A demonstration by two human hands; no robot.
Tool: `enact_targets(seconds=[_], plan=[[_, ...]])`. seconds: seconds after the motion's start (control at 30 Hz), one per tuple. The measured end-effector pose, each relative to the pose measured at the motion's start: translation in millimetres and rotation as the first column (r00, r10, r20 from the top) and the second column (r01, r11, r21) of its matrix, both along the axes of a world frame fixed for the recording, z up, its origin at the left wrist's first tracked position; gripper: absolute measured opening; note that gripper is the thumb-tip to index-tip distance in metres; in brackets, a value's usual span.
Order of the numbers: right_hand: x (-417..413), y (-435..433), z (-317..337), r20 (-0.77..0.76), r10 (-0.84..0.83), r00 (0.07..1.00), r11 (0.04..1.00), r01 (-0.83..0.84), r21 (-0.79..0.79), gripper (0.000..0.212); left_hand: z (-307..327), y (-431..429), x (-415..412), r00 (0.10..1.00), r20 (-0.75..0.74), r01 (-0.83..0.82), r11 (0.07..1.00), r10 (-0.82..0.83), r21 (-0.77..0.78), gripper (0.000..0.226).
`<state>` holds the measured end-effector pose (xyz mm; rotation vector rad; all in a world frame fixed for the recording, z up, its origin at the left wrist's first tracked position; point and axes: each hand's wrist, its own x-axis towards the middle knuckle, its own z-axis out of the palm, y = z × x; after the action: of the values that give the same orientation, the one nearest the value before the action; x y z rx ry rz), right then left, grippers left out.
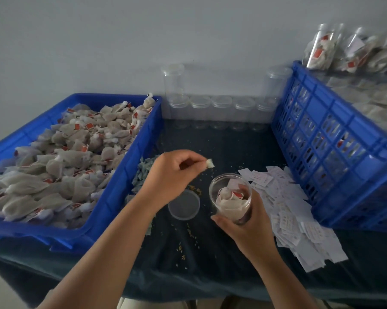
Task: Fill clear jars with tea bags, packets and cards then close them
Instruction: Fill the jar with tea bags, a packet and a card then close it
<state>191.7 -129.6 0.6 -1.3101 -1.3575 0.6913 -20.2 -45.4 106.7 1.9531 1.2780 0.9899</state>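
My right hand [248, 228] grips an open clear jar [231, 198] from below; tea bags with red tags and a white card sit inside it. My left hand [174, 175] pinches a small pale packet [209, 163] just above and left of the jar's mouth. The jar's clear lid [183, 205] lies on the dark cloth to the left of the jar. A heap of small grey-green packets [143, 172] lies beneath my left wrist. White cards [288, 210] are spread to the right of the jar.
A blue bin [112, 197] heaped with tea bags [65, 157] fills the left. A blue slatted crate [335, 148] stands at the right, filled jars [321, 50] behind it. Several empty clear jars [221, 108] line the wall. Loose grains dot the cloth.
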Motion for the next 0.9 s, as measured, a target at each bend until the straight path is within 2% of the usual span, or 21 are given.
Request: enact_targets(seconds=[0.07, 0.13, 0.2, 0.23, 0.3, 0.37, 0.43, 0.5, 0.6, 0.7, 0.77, 0.87, 0.9], plan=[[8.3, -7.9, -1.9, 0.067, -0.021, 0.998, 1.0, 0.02, 0.013, 0.09, 6.7, -10.6, 21.6, 0.983, -0.116, 0.145, 0.989, -0.143, 0.009, 0.001], [13.1, -15.6, -6.4, 0.071, -0.02, 0.997, 1.0, 0.02, -0.004, 0.088, 1.7, -16.6, 39.2, 0.925, -0.331, 0.215, 0.976, -0.188, 0.046, 0.013], [15.5, -20.7, -10.3, 0.016, 0.0, 1.0, 1.0, 0.0, -0.028, 0.085, -6.4, -16.0, 51.2, 0.866, -0.457, 0.233, 0.972, -0.204, 0.009, 0.028], [16.7, -21.3, -11.9, -0.002, 0.013, 1.0, 1.0, -0.013, -0.027, 0.082, -8.3, -14.8, 56.0, 0.859, -0.457, 0.24, 0.97, -0.23, -0.037, 0.033], [18.6, -20.7, -12.8, -0.001, 0.023, 1.0, 1.0, -0.023, -0.005, 0.077, -9.7, -8.4, 64.7, 0.911, -0.338, 0.213, 0.972, -0.236, -0.104, 0.038], [18.0, -19.4, -11.3, 0.012, 0.013, 1.0, 1.0, -0.013, 0.011, 0.077, -13.9, 6.5, 71.6, 0.954, -0.257, 0.133, 0.987, -0.153, -0.092, 0.031], [17.4, -19.1, -12.1, -0.007, 0.022, 1.0, 0.999, -0.021, 0.028, 0.078, -18.7, 25.5, 79.3, 0.942, -0.319, 0.083, 0.993, -0.106, -0.082, 0.02], [18.3, -18.4, -13.6, -0.034, 0.031, 0.999, 0.999, -0.03, 0.038, 0.076, -25.6, 45.9, 88.6, 0.889, -0.429, 0.11, 0.984, -0.16, -0.14, 0.016], [17.5, -17.1, -12.5, -0.09, 0.029, 0.996, 0.999, -0.025, 0.046, 0.072, -36.9, 74.2, 99.9, 0.775, -0.563, 0.179, 0.955, -0.286, -0.238, 0.022], [18.0, -16.0, -11.9, -0.133, 0.013, 0.991, 0.999, -0.007, 0.043, 0.069, -54.5, 91.6, 109.3, 0.673, -0.624, 0.27, 0.917, -0.398, -0.294, 0.035], [18.8, -14.1, -12.6, -0.147, 0.02, 0.989, 0.999, -0.014, 0.044, 0.068, -69.1, 96.3, 114.1, 0.664, -0.62, 0.271, 0.907, -0.418, -0.321, 0.035], [18.8, -12.4, -13.7, -0.143, 0.029, 0.989, 0.999, -0.022, 0.046, 0.068, -84.9, 100.7, 119.5, 0.688, -0.606, 0.246, 0.915, -0.398, -0.32, 0.014], [19.2, -12.1, -14.5, -0.139, 0.03, 0.99, 0.999, -0.024, 0.045, 0.069, -87.8, 101.3, 120.5, 0.689, -0.608, 0.239, 0.916, -0.394, -0.322, 0.015]])
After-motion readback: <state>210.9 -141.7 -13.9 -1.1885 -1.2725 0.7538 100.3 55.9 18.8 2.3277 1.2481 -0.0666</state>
